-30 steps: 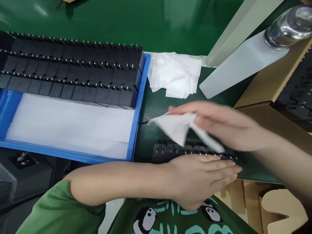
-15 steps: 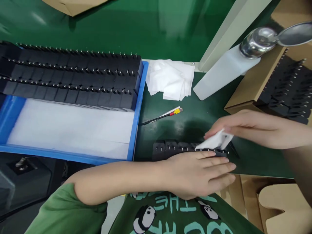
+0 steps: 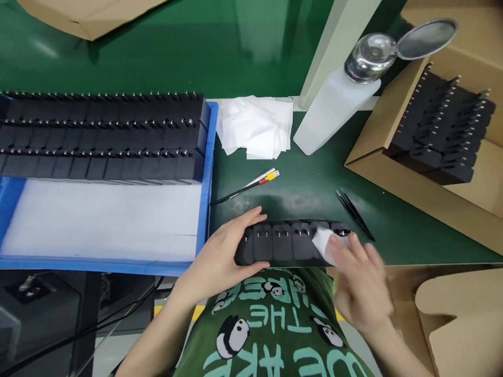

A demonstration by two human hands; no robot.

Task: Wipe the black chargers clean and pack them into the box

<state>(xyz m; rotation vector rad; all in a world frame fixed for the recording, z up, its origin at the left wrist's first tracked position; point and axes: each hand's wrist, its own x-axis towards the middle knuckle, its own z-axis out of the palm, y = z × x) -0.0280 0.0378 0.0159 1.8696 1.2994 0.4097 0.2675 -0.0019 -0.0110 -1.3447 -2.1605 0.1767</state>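
Pressing soft white cloth [image 3: 324,245], the right hand [image 3: 359,280] meets smooth black blocks [image 3: 282,243].

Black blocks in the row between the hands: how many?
6 black blocks visible: one against the left hand, three mid-row, two partly behind white cloth and right hand; more may be hidden.
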